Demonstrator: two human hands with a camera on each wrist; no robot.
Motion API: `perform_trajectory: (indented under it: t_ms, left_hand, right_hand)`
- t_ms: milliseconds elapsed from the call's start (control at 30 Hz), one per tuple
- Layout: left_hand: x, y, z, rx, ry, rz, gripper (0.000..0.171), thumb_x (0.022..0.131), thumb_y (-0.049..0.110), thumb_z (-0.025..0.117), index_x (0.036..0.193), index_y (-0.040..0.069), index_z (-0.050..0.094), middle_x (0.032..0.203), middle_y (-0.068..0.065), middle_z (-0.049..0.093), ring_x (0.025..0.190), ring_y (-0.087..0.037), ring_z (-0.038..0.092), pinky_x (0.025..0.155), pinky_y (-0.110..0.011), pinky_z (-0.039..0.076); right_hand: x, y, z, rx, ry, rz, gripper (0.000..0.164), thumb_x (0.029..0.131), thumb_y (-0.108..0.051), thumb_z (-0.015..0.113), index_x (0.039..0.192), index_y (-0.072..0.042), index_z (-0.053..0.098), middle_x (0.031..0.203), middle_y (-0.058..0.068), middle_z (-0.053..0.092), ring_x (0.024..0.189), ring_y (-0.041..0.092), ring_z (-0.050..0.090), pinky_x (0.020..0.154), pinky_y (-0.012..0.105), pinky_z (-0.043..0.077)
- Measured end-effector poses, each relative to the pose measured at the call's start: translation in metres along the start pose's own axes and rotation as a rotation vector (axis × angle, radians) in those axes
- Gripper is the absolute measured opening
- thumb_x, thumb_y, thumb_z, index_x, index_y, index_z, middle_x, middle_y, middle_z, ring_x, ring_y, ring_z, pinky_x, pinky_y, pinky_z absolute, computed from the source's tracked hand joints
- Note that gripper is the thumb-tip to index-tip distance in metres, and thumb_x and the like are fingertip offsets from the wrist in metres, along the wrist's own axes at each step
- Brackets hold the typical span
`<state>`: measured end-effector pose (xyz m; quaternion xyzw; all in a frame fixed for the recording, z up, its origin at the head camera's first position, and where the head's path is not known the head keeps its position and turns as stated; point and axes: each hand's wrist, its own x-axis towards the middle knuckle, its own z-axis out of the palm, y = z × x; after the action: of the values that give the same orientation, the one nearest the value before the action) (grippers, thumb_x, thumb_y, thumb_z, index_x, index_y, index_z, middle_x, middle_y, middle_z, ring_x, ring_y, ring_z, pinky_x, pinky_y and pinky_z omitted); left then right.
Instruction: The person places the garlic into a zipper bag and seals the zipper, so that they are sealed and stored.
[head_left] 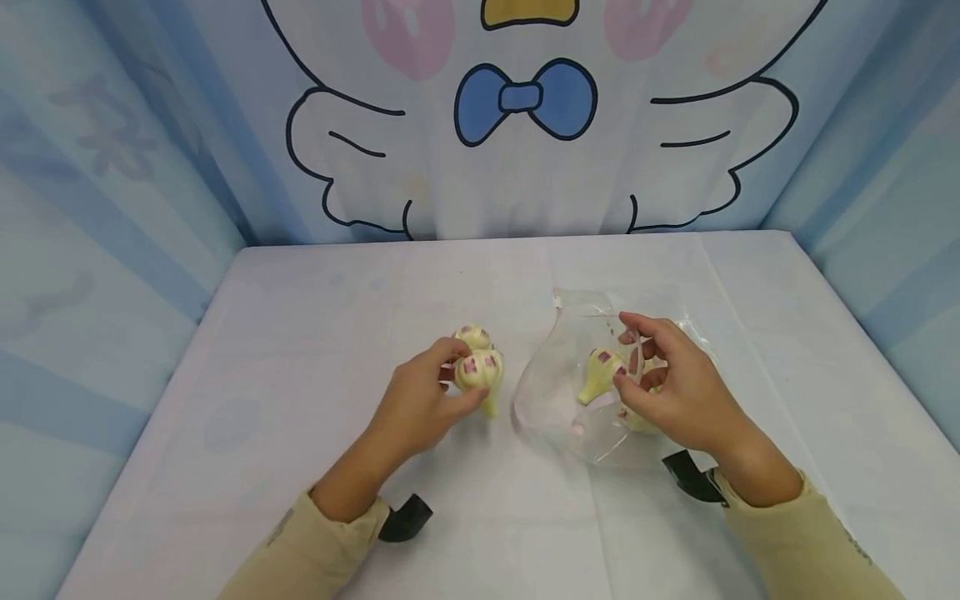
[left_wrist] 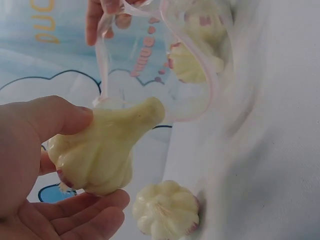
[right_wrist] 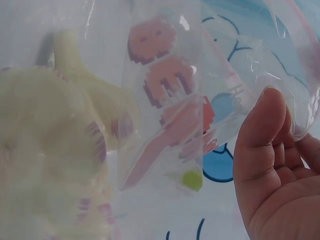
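Note:
My left hand (head_left: 420, 408) pinches a pale garlic bulb (head_left: 478, 371) with purple marks between thumb and fingers. In the left wrist view, the stem of that bulb points toward the bag's opening. Just behind it, a second garlic bulb (head_left: 472, 336) rests on the table. To the right, a clear plastic bag (head_left: 542, 398) stands with its mouth spread toward the left. My right hand (head_left: 686, 396) pinches the upper rim of the bag. Inside lie several garlic bulbs, one garlic bulb (head_left: 598, 377) near the opening; others are partly hidden by the right hand.
A white cloth covers the table (head_left: 315, 325). Patterned curtains (head_left: 517, 183) rise at its back edge and along both sides. Red printing (right_wrist: 170, 85) marks the bag. Dark straps (head_left: 405, 518) stick out at both sleeve cuffs.

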<state>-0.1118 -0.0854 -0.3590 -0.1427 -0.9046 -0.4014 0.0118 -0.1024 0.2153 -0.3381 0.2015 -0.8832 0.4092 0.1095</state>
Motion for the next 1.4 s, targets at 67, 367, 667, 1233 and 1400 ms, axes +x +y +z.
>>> perform_trajectory:
  t_ms: [67,367,667,1233,1400]
  left_hand:
    - [0.001,0.002,0.002,-0.025,0.01,0.013,0.038,0.084,0.02,0.082,0.115,0.009,0.062,0.111,-0.009,0.068,0.091,-0.023,0.067,0.079,-0.037,0.056]
    - [0.005,0.007,0.011,-0.067,0.0,0.058,0.035,0.084,0.018,0.08,0.112,0.011,0.06,0.108,-0.005,0.068,0.088,-0.019,0.068,0.074,-0.034,0.056]
    - [0.008,0.013,0.018,-0.059,0.007,0.094,0.034,0.083,0.019,0.082,0.108,0.009,0.06,0.1,-0.002,0.065,0.084,-0.02,0.065,0.072,-0.031,0.053]
    - [0.015,0.016,0.039,-0.08,-0.002,0.158,0.033,0.081,0.017,0.082,0.104,0.008,0.059,0.093,0.0,0.06,0.08,-0.022,0.062,0.068,-0.026,0.049]
    - [0.017,0.021,0.043,-0.072,-0.026,0.156,0.034,0.082,0.018,0.081,0.106,0.008,0.06,0.096,-0.001,0.062,0.084,-0.02,0.064,0.069,-0.025,0.051]
  right_hand:
    - [0.0,0.0,0.0,-0.002,0.0,-0.004,0.064,0.082,0.006,0.075,0.14,0.005,0.048,0.115,0.012,0.058,0.084,0.013,0.048,0.065,0.015,0.049]
    - [0.001,0.001,0.0,0.0,-0.002,-0.018,0.064,0.081,0.007,0.075,0.139,0.006,0.049,0.114,0.012,0.058,0.083,0.013,0.048,0.063,0.016,0.049]
    - [0.003,0.001,0.0,0.014,-0.005,-0.027,0.063,0.081,0.007,0.075,0.139,0.006,0.049,0.114,0.011,0.058,0.082,0.013,0.049,0.063,0.017,0.049]
    - [0.003,0.0,0.001,0.007,-0.006,-0.029,0.063,0.081,0.007,0.075,0.138,0.007,0.049,0.113,0.012,0.058,0.082,0.012,0.049,0.063,0.017,0.049]
    - [0.003,0.001,0.002,0.009,-0.006,-0.033,0.063,0.081,0.008,0.075,0.138,0.007,0.049,0.113,0.011,0.058,0.082,0.012,0.049,0.062,0.017,0.049]
